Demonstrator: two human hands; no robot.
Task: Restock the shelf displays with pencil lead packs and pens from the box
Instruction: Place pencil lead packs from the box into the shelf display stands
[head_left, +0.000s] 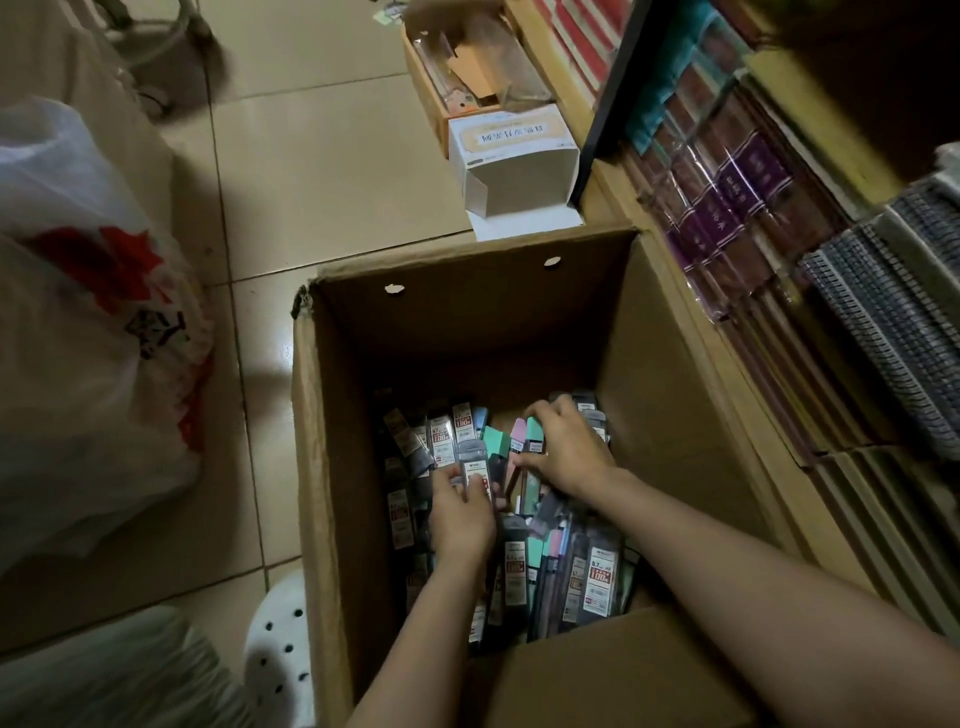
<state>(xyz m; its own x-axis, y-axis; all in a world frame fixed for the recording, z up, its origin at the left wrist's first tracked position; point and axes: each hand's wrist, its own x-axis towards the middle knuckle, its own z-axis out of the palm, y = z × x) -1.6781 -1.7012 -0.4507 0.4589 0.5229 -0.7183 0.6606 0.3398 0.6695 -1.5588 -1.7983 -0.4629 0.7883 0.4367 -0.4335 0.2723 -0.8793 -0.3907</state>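
Beige tile floor (311, 171); plastic bag (88, 332) far left. Cardboard box (332, 467) centre, lead packs (597, 571) loose on its bottom. Left hand (460, 514) fingers curled round one pack (475, 470). Right hand (563, 449) fingers curled, pinching pastel packs (534, 431). Small white carton (511, 161) behind box. Shelf (779, 234) of notebooks at right.

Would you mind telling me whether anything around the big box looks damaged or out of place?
The cardboard box is torn at its far left corner. Beyond it, a small white carton lies tipped on its side on the floor, open and apparently empty. The packs inside the box lie jumbled rather than stacked.
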